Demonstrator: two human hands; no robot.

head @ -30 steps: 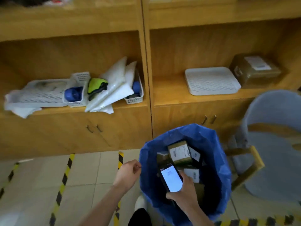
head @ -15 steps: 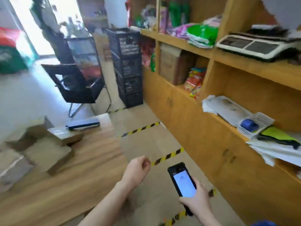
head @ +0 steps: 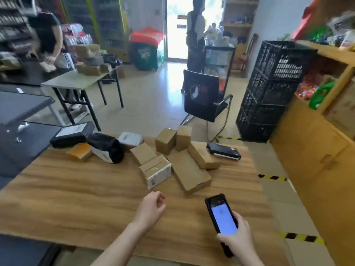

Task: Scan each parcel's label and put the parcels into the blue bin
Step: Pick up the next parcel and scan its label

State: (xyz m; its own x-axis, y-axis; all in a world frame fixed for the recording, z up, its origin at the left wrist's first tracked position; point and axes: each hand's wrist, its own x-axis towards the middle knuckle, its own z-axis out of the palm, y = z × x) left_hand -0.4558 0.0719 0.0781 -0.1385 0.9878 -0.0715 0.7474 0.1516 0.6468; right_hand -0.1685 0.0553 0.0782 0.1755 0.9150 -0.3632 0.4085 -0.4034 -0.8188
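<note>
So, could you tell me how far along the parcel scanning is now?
Done: cannot tell, the blue bin is out of view. In hand: the right hand grips the scanner; the left hand hovers empty over the table. Left: roughly ten parcels on it, none picked up.

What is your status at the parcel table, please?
Left grip empty, loosely curled above the table. Right grip holds the scanner, screen lit. Parcels piled on the table; blue bin out of view. Nothing blocking.
</note>
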